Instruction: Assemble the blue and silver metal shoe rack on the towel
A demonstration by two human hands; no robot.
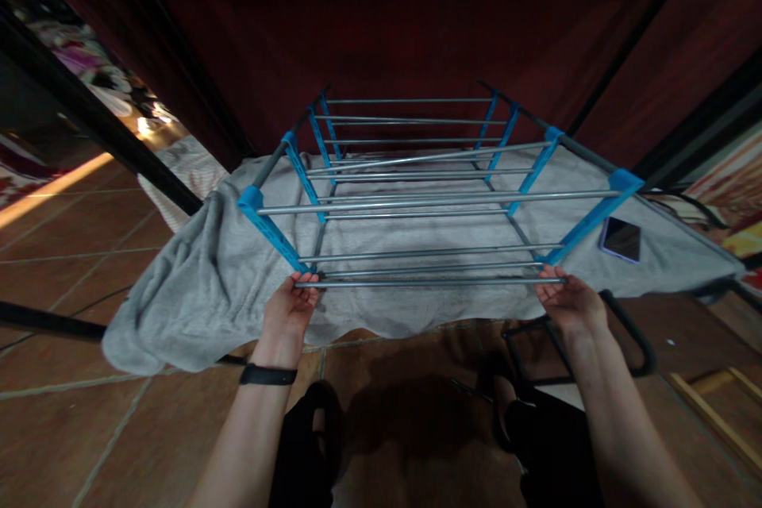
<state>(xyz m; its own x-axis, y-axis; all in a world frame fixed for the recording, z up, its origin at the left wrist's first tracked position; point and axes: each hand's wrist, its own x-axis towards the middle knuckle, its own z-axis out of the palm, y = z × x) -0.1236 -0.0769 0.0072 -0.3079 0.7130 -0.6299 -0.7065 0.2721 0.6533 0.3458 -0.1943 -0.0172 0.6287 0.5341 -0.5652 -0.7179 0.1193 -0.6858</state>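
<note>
A rack [440,196] of thin grey metal rods joined by blue plastic side pieces rests on a grey blanket. Along its near side, a single grey rod [429,282] runs level between my hands. Palm up, my left hand [293,303] has its fingers curled around the left end, close beneath the front left blue side piece [277,234]. At the other end, my right hand [568,303] grips the rod, just below the front right blue side piece [592,218]. The far rods partly overlap in view.
The grey blanket [202,294] drapes over the support beneath the rack. A phone [620,240] lies on it at right. Behind stands a dark red panel [405,32]. A black metal frame [634,333] and a wooden frame [714,417] are at lower right, above the tiled floor [71,429].
</note>
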